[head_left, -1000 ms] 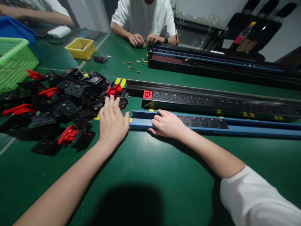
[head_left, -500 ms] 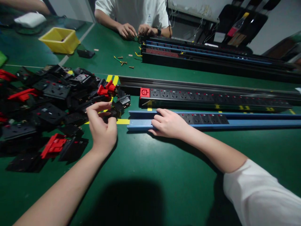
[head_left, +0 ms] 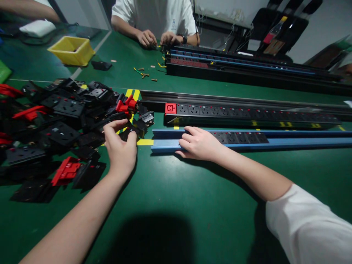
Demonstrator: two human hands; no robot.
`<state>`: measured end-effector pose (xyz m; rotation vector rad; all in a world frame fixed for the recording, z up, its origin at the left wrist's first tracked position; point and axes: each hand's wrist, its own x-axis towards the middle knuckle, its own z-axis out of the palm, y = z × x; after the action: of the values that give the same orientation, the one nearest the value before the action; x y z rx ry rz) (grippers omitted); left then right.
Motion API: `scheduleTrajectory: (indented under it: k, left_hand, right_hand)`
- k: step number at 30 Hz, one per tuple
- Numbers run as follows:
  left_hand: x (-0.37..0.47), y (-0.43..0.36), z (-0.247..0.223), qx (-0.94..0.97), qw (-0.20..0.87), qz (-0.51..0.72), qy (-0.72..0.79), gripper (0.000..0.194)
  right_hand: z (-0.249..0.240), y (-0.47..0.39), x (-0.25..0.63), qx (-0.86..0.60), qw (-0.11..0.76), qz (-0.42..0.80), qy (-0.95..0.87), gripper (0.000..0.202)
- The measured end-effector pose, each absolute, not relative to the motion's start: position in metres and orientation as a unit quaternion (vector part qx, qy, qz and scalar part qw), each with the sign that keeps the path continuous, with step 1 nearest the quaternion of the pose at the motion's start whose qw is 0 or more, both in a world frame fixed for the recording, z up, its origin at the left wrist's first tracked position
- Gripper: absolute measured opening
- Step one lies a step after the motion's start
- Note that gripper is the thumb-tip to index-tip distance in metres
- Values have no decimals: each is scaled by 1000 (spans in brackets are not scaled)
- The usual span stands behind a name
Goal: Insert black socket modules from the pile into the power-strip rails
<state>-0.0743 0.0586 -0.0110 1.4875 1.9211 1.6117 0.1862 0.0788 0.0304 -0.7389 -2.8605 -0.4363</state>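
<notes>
My left hand point(head_left: 120, 146) is at the right edge of a heap of loose socket modules point(head_left: 63, 106), its thumb and fingers curled around a black socket module point(head_left: 132, 129). My right hand point(head_left: 199, 144) grips the left part of a long blue channel rail point(head_left: 302, 142), fingers over its far wall and thumb at the near side. Several black socket modules point(head_left: 242, 138) with red dots sit in a row inside the rail, just right of that hand. Whatever lies beneath my right palm is hidden.
Behind the blue rail lies a black rail point(head_left: 220, 119) with a row of sockets and a red socket point(head_left: 170, 108) at its left end. Farther back are more rails point(head_left: 247, 79), screws point(head_left: 145, 75), a yellow bin point(head_left: 72, 51) and a co-worker's hands point(head_left: 158, 38).
The whole view has shifted slightly. My left thumb and fingers have closed a little around the black socket module; my right hand stays on the blue rail.
</notes>
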Motion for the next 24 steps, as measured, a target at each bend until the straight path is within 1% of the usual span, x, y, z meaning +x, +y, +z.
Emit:
scheduleTrajectory:
  k: [5, 9, 12, 16, 24]
  left_hand:
    - [-75, 59, -11, 529, 145, 465, 695, 35]
    - [-76, 60, -11, 547, 134, 459, 687, 33]
    - [-75, 60, -8, 567, 125, 448, 679, 26]
    - [-72, 58, -3, 590, 150, 431, 666, 14]
    - [-72, 59, -5, 603, 175, 416, 658, 20]
  right_hand:
    - [32, 79, 186, -252, 66, -136, -956, 37]
    - [32, 78, 186, -254, 61, -131, -956, 37]
    - [31, 78, 187, -252, 62, -134, -956, 39]
    - [30, 79, 187, -250, 65, -139, -956, 40]
    - [31, 79, 186, -250, 65, -135, -957, 37]
